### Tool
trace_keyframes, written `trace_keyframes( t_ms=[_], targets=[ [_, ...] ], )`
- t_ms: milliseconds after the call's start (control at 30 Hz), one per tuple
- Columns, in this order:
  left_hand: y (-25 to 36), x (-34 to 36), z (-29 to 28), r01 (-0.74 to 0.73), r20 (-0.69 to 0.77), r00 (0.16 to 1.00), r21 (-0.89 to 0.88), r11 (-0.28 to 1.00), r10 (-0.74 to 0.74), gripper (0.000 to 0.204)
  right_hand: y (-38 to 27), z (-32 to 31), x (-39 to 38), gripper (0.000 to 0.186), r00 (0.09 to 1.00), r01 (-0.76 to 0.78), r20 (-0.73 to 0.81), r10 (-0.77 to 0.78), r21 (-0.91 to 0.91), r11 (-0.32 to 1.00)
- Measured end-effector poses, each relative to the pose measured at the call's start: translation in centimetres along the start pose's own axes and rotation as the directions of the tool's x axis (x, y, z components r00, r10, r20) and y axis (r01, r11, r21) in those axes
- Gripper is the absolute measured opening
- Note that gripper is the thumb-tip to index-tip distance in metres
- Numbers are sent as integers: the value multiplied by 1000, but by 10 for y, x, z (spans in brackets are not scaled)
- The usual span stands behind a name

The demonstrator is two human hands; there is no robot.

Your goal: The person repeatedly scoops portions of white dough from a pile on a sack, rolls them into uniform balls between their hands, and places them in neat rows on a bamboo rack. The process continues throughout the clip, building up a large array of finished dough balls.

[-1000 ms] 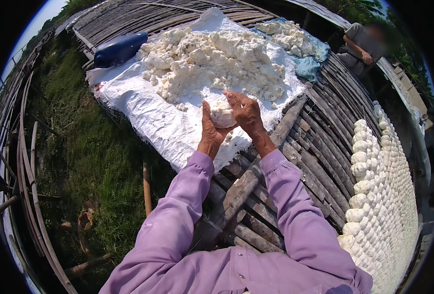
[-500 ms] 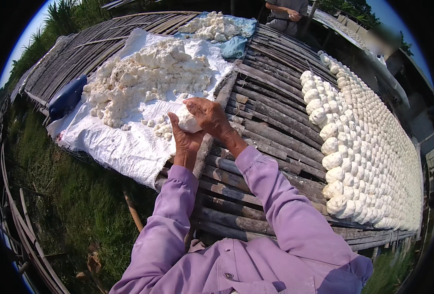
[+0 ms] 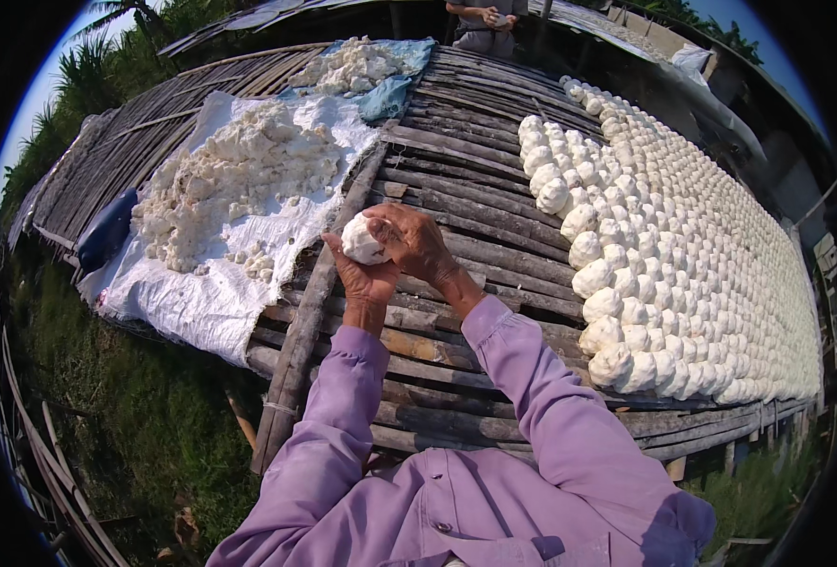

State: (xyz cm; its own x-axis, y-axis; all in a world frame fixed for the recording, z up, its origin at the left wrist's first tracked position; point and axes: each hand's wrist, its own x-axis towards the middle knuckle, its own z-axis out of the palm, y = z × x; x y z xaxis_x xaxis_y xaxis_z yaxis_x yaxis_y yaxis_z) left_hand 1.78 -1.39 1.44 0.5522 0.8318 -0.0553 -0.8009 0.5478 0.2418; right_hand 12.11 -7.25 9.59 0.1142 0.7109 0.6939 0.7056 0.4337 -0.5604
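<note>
Both hands hold one rounded lump of white crumbly dough (image 3: 362,242) above the slatted platform (image 3: 494,248). Beneath it, my left hand (image 3: 365,280) cups the lump with the thumb up along its side. From the right, my right hand (image 3: 415,248) closes over it, fingers curled and pressed to its surface. Left of my hands, a heap of the same loose white dough (image 3: 239,168) lies on a white woven sheet (image 3: 177,317), with small crumbs near its front edge. On my right, many similar white balls (image 3: 664,293) sit in close rows.
A dark blue rounded object (image 3: 106,231) lies at the sheet's left edge. Farther off, more white dough (image 3: 357,66) rests on a blue sheet (image 3: 386,99). Another person (image 3: 494,21) stands beyond the platform, hands together. A raised pole (image 3: 316,312) runs beside the sheet; grass (image 3: 144,416) lies below.
The view has swung to the right, so the heap and ball rows appear farther left. My hands have come away from the sheet's edge with the lump, over the bare slats.
</note>
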Motion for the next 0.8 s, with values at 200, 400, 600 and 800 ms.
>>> trace_keyframes(
  t_ms=[200, 400, 600, 800],
  targets=[
    [-44, -20, 26, 75, 63, 995, 69, 995, -79, 89, 2, -42, -10, 55, 988, 148, 80, -129, -311, 939],
    [-72, -44, 38, 111, 188, 974, 92, 990, -127, 97, 2, -72, -39, 68, 904, 10, -423, -66, -133, 991],
    [-91, -58, 36, 89, 15, 996, 98, 991, -91, 88, -10, -99, -60, 53, 955, -62, -284, 86, 91, 994],
    [-104, -58, 46, 133, 120, 981, 171, 976, -155, 99, 19, -89, -63, 67, 973, -192, -134, 189, -7, 981]
  ],
)
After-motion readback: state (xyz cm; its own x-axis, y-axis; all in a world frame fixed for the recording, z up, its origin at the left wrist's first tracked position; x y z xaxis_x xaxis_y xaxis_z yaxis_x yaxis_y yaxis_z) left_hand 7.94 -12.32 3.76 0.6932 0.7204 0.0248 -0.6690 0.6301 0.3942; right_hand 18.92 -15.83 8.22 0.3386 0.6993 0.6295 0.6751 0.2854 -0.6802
